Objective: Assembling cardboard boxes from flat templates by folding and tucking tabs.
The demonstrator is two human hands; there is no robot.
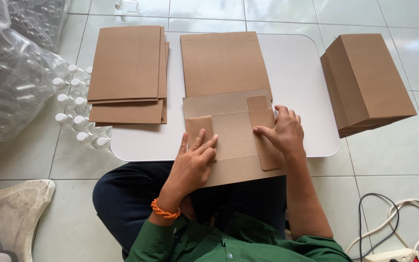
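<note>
Bagged clear bottles [10, 77] lie on the floor at far left, with white-capped bottles [76, 104] beside a stack of flat cardboard sheets [128, 73] on the white bench [297, 73]. The left hand [192, 162] lies flat, fingers [204, 144] extended, pressing a folded flap of the flat cardboard box blank [233, 140] (nothing gripped). The blank lies at the bench's near edge, overhanging the lap. The right hand [282, 132] presses the right flap, fingers loosely curled. Folded boxes [369, 80] stand at right.
</note>
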